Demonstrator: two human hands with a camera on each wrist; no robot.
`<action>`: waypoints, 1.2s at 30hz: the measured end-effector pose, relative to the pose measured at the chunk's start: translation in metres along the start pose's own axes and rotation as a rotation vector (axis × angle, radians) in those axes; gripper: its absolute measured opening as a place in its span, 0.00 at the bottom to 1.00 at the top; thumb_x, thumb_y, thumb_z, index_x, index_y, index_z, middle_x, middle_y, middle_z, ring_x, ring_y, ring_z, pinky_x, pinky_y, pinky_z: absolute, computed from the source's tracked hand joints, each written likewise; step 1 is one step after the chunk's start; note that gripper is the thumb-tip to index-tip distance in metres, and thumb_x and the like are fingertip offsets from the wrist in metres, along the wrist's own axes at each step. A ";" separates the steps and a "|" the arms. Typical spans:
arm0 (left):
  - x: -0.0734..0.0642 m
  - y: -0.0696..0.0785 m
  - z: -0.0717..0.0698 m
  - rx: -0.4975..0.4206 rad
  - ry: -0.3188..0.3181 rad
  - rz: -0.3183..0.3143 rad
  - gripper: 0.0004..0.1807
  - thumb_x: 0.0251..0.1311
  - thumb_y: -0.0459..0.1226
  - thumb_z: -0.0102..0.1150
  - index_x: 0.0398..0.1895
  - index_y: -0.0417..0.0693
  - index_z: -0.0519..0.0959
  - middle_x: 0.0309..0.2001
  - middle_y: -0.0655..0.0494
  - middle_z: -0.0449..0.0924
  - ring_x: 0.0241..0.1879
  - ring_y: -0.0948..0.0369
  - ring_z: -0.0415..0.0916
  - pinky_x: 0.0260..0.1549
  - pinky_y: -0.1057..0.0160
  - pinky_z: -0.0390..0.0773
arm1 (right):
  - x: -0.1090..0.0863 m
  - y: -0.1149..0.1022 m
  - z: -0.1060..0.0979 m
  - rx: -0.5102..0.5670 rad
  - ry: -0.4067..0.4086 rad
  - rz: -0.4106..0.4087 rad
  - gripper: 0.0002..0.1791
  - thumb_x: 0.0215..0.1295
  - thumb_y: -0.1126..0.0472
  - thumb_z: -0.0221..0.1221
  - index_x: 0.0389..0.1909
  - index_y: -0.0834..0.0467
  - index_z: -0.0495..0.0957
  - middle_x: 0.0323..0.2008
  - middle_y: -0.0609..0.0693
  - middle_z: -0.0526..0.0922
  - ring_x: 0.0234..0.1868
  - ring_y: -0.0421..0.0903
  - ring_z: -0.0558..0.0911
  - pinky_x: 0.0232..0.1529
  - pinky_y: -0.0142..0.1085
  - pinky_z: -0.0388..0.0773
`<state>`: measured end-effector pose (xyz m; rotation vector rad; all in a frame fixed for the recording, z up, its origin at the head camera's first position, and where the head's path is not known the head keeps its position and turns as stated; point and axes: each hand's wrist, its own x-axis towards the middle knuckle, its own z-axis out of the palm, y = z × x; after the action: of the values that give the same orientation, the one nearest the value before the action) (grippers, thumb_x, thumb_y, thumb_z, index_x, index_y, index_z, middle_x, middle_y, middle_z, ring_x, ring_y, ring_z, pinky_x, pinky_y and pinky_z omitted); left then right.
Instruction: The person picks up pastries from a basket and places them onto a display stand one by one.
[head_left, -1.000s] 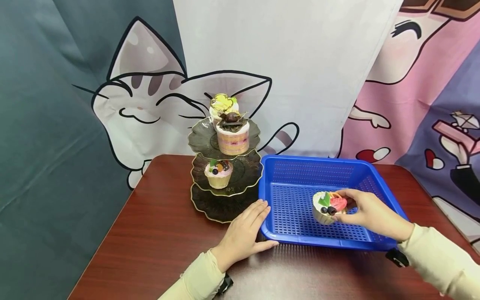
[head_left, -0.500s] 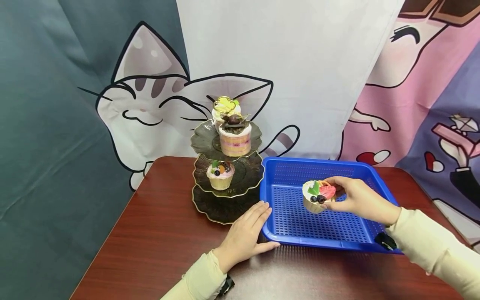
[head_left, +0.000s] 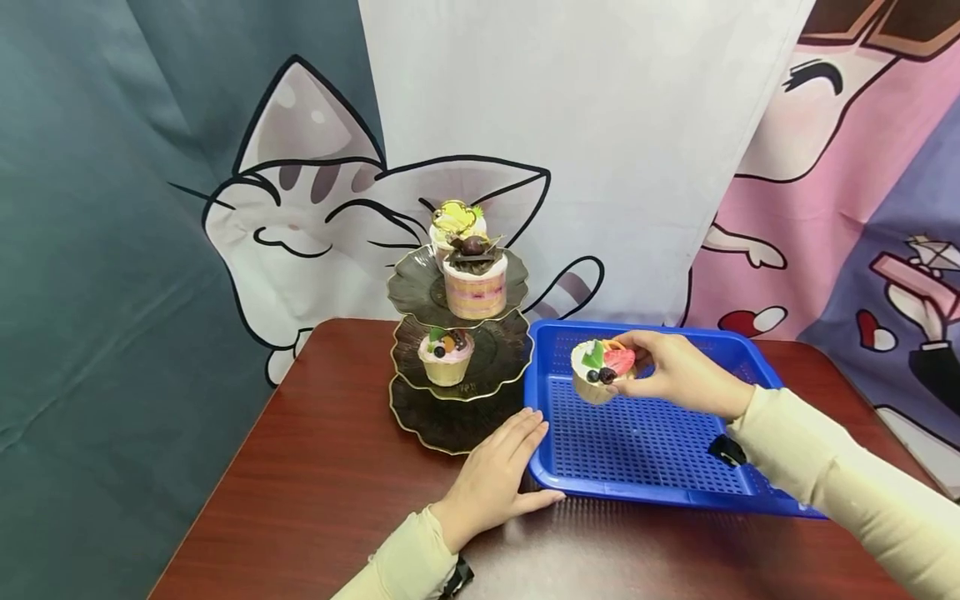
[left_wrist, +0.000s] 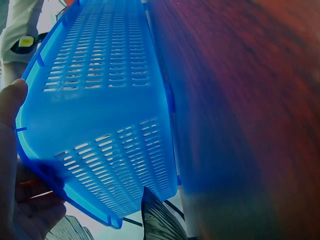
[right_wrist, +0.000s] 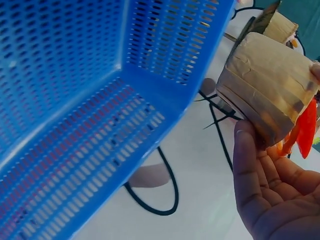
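My right hand (head_left: 678,371) pinches a cupcake (head_left: 592,387) by its side, topped with a strawberry slice, dark berries and a green leaf. It is above the left part of a blue plastic basket (head_left: 645,493). In the right wrist view, the pale wrapper of the cupcake (right_wrist: 270,82) shows tilted between fingers and thumb, outside the basket wall. My left hand (head_left: 491,475) rests with extended fingers on the basket's near left corner, the thumb along the front rim. From the left wrist view, the left thumb (left_wrist: 12,102) touches the rim.
Left of the basket stands a three-tier black stand (head_left: 423,421) with gold edges. One fruit-topped cupcake (head_left: 446,367) sits on its middle tier. A layered chocolate-topped cake (head_left: 476,292) and a yellow-topped one (head_left: 450,221) share the top tier. Behind hangs a cartoon cloth (head_left: 637,125).
My right hand has carried the cupcake leftward and up across the basket toward the stand. The left hand keeps its place on the basket corner. The head view has shifted slightly.
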<state>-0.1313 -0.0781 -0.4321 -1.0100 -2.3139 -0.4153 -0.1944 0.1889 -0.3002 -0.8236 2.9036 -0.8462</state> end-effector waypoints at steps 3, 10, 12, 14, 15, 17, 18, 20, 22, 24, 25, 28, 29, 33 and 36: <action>0.000 0.000 0.000 0.004 0.000 0.001 0.44 0.45 0.63 0.67 0.59 0.42 0.75 0.61 0.49 0.75 0.66 0.56 0.69 0.66 0.63 0.69 | 0.010 -0.004 0.002 0.006 0.009 -0.019 0.29 0.53 0.57 0.70 0.53 0.66 0.75 0.42 0.54 0.84 0.39 0.43 0.82 0.40 0.31 0.83; 0.000 0.000 0.000 0.011 0.000 0.004 0.44 0.45 0.63 0.66 0.59 0.42 0.75 0.62 0.50 0.74 0.66 0.56 0.68 0.67 0.63 0.67 | 0.032 -0.015 0.009 0.037 0.024 -0.080 0.26 0.53 0.60 0.69 0.51 0.66 0.76 0.40 0.54 0.84 0.38 0.43 0.82 0.40 0.32 0.82; 0.000 0.001 0.000 0.013 0.000 0.005 0.44 0.45 0.63 0.66 0.59 0.42 0.74 0.62 0.50 0.74 0.66 0.56 0.68 0.68 0.64 0.67 | 0.038 -0.018 0.011 0.043 0.033 -0.094 0.26 0.52 0.60 0.69 0.51 0.66 0.76 0.40 0.54 0.85 0.38 0.43 0.83 0.40 0.32 0.82; 0.001 0.000 0.000 0.017 0.000 0.008 0.44 0.45 0.63 0.66 0.59 0.42 0.74 0.62 0.50 0.74 0.66 0.56 0.69 0.68 0.64 0.66 | 0.044 -0.021 0.013 0.048 0.043 -0.108 0.26 0.53 0.60 0.69 0.51 0.67 0.76 0.40 0.55 0.85 0.38 0.44 0.83 0.41 0.33 0.82; 0.001 0.000 0.000 0.019 -0.002 0.009 0.45 0.45 0.64 0.66 0.59 0.42 0.74 0.62 0.50 0.74 0.66 0.56 0.68 0.68 0.64 0.66 | 0.048 -0.023 0.015 0.051 0.049 -0.113 0.26 0.53 0.60 0.69 0.51 0.67 0.76 0.40 0.55 0.85 0.38 0.44 0.83 0.41 0.34 0.82; 0.001 0.000 0.000 0.025 -0.004 0.008 0.44 0.45 0.64 0.66 0.60 0.42 0.74 0.62 0.50 0.74 0.66 0.57 0.68 0.68 0.64 0.66 | 0.054 -0.026 0.018 0.057 0.055 -0.113 0.26 0.53 0.59 0.68 0.51 0.67 0.76 0.40 0.55 0.85 0.38 0.44 0.83 0.41 0.35 0.82; 0.001 0.000 0.000 0.026 -0.005 0.008 0.44 0.46 0.64 0.66 0.60 0.42 0.74 0.62 0.49 0.74 0.66 0.57 0.68 0.68 0.64 0.66 | 0.057 -0.027 0.019 0.059 0.057 -0.110 0.26 0.53 0.59 0.68 0.51 0.66 0.76 0.40 0.55 0.85 0.38 0.44 0.83 0.41 0.34 0.82; 0.000 0.000 0.000 0.028 -0.005 0.009 0.44 0.46 0.64 0.66 0.60 0.42 0.74 0.62 0.49 0.75 0.66 0.57 0.68 0.68 0.64 0.66 | 0.062 -0.030 0.022 0.066 0.057 -0.103 0.27 0.53 0.58 0.68 0.52 0.66 0.76 0.39 0.55 0.85 0.37 0.44 0.83 0.40 0.34 0.81; 0.000 0.001 0.000 0.029 -0.003 0.010 0.44 0.46 0.64 0.66 0.60 0.43 0.74 0.62 0.49 0.75 0.66 0.56 0.68 0.68 0.64 0.66 | 0.067 -0.032 0.025 0.076 0.056 -0.092 0.27 0.53 0.57 0.69 0.53 0.66 0.76 0.40 0.55 0.85 0.37 0.44 0.83 0.40 0.35 0.81; 0.000 0.001 0.000 0.030 -0.002 0.011 0.44 0.46 0.64 0.65 0.60 0.43 0.74 0.62 0.49 0.75 0.66 0.56 0.68 0.68 0.64 0.66 | 0.071 -0.034 0.027 0.095 0.057 -0.092 0.28 0.53 0.58 0.69 0.53 0.66 0.75 0.41 0.56 0.85 0.38 0.45 0.83 0.41 0.38 0.82; 0.000 0.001 0.000 0.031 -0.001 0.012 0.44 0.46 0.64 0.66 0.60 0.43 0.74 0.62 0.49 0.75 0.66 0.56 0.68 0.68 0.64 0.66 | 0.073 -0.035 0.029 0.102 0.056 -0.093 0.28 0.53 0.58 0.69 0.53 0.66 0.75 0.41 0.56 0.85 0.38 0.45 0.83 0.42 0.40 0.83; -0.001 0.001 0.000 0.033 -0.003 0.011 0.44 0.45 0.64 0.66 0.60 0.43 0.74 0.62 0.50 0.74 0.66 0.57 0.69 0.68 0.65 0.66 | 0.079 -0.037 0.033 0.110 0.061 -0.093 0.28 0.53 0.57 0.69 0.53 0.66 0.75 0.41 0.56 0.85 0.37 0.45 0.83 0.41 0.42 0.83; -0.001 0.001 0.000 0.033 -0.004 0.011 0.44 0.45 0.64 0.66 0.60 0.43 0.74 0.62 0.50 0.74 0.66 0.57 0.69 0.68 0.65 0.66 | 0.081 -0.038 0.034 0.105 0.065 -0.094 0.28 0.52 0.57 0.69 0.53 0.65 0.76 0.40 0.55 0.85 0.37 0.45 0.82 0.41 0.41 0.83; -0.001 0.000 0.001 0.026 -0.009 0.008 0.44 0.46 0.64 0.66 0.60 0.43 0.74 0.62 0.50 0.74 0.66 0.57 0.69 0.68 0.65 0.66 | 0.087 -0.039 0.039 0.081 0.067 -0.094 0.27 0.52 0.56 0.70 0.51 0.65 0.76 0.37 0.53 0.84 0.34 0.42 0.81 0.37 0.34 0.80; -0.001 0.001 0.000 0.024 -0.010 0.006 0.44 0.46 0.63 0.66 0.60 0.43 0.74 0.62 0.50 0.74 0.66 0.57 0.68 0.68 0.65 0.66 | 0.092 -0.040 0.042 0.079 0.058 -0.092 0.26 0.52 0.56 0.69 0.50 0.65 0.76 0.36 0.53 0.84 0.33 0.42 0.80 0.35 0.32 0.79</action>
<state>-0.1306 -0.0776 -0.4328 -1.0092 -2.3193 -0.3798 -0.2474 0.0941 -0.3038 -0.9475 2.8795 -1.0012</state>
